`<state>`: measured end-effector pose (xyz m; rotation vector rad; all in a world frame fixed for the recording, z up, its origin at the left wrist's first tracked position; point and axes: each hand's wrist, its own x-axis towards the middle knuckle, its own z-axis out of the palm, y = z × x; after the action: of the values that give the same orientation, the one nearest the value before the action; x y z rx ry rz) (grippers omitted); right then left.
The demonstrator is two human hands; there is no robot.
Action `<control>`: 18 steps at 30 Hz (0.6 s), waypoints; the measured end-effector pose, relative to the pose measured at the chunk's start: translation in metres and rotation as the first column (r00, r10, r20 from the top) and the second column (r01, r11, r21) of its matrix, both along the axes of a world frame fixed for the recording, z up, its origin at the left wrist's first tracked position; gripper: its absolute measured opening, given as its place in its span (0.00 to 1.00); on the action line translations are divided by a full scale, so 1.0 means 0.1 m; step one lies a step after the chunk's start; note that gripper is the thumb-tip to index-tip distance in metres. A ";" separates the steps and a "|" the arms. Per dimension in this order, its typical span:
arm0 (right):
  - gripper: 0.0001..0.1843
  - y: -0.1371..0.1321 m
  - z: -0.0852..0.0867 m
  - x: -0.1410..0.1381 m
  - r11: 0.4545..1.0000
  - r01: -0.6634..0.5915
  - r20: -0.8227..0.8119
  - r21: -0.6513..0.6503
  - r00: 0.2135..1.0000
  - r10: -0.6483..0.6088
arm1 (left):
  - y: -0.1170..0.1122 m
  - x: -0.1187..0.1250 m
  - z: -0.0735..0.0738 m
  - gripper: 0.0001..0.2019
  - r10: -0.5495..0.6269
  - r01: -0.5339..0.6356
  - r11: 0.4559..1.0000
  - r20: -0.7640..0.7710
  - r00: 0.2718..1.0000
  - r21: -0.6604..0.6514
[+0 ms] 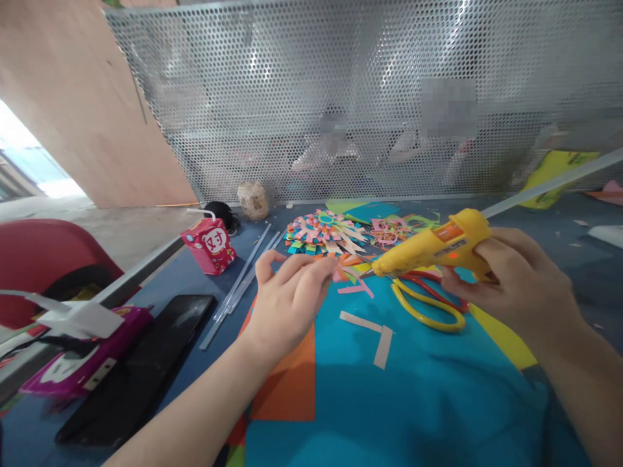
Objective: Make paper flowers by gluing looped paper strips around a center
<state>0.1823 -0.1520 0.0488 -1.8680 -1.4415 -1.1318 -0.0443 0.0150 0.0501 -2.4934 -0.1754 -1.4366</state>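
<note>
My right hand [511,279] is wrapped round a yellow hot glue gun [433,246], a long glue stick [555,185] jutting from its back. The nozzle points left at the fingertips of my left hand [294,292]. Those fingers are pinched on a small pink paper strip [337,274], mostly hidden by them. Below lie loose pink strips [355,289] and pale strips [383,347] on blue paper [389,402]. Scissors with yellow and red handles [428,313] rest under the glue gun. Just behind is a fringed paper flower [324,232] in several colours.
Left of my arm are clear glue sticks [233,295], a red drink carton [209,246], a black phone [141,370] and a purple power strip [73,373] with a white plug. Curled paper scraps [389,231] lie behind the gun. A perforated metal panel [292,84] borders the back.
</note>
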 end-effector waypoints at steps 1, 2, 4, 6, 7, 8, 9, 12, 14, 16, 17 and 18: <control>0.13 0.00 0.00 0.01 1.000 -0.003 0.030 -0.005 1.000 0.003 | 0.01 0.01 0.00 0.09 0.038 -0.037 0.999 0.019 0.999 -0.040; 0.13 0.00 -0.01 0.02 1.000 -0.008 0.066 -0.010 0.998 0.009 | 0.02 0.01 0.00 0.09 0.078 -0.075 0.993 0.033 0.996 -0.097; 0.14 0.00 -0.02 0.03 1.000 -0.011 0.128 -0.011 0.992 0.013 | 0.05 0.02 0.01 0.10 0.127 -0.113 0.958 0.038 0.991 -0.263; 0.16 0.01 -0.02 0.04 1.000 0.003 0.158 0.014 0.987 -0.006 | 0.08 0.03 0.01 0.13 0.100 -0.062 0.858 0.049 0.994 -0.509; 0.16 0.02 -0.01 0.04 0.999 0.019 0.151 0.032 0.988 -0.023 | 0.09 0.03 0.01 0.15 0.058 0.003 0.770 0.074 0.996 -0.638; 0.17 0.04 0.01 0.04 0.998 0.042 0.123 0.049 0.991 -0.048 | 0.11 0.04 0.02 0.16 0.009 0.084 0.649 0.117 0.993 -0.756; 0.19 0.05 0.02 0.06 0.995 0.081 0.064 0.057 0.994 -0.084 | 0.12 0.05 0.02 0.17 -0.035 0.167 0.501 0.173 0.984 -0.849; 0.23 0.09 0.06 0.18 0.954 0.296 -0.279 -0.053 0.912 -0.299 | 0.13 0.08 0.04 0.18 -0.062 0.338 0.071 0.335 0.940 -0.938; 0.26 0.09 0.04 0.35 0.868 0.427 -0.490 -0.255 0.717 -0.496 | 0.12 0.10 0.05 0.21 -0.029 0.388 -0.096 0.392 0.920 -0.917; 0.26 0.08 -0.03 0.56 0.768 0.474 -0.548 -0.431 0.539 -0.640 | 0.11 0.11 0.05 0.23 -0.004 0.400 -0.194 0.409 0.913 -0.896; 0.26 0.07 -0.07 0.66 0.748 0.482 -0.545 -0.456 0.513 -0.663 | 0.11 0.12 0.04 0.24 -0.001 0.393 -0.236 0.404 0.915 -0.889; 0.26 0.06 -0.12 0.75 0.759 0.484 -0.543 -0.437 0.531 -0.651 | 0.11 0.12 0.04 0.25 -0.004 0.381 -0.271 0.396 0.918 -0.884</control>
<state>0.2569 -0.1460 0.0366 -2.6629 -0.5377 -0.3877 -0.0326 0.0255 0.0539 -3.5344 -1.8828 -2.3407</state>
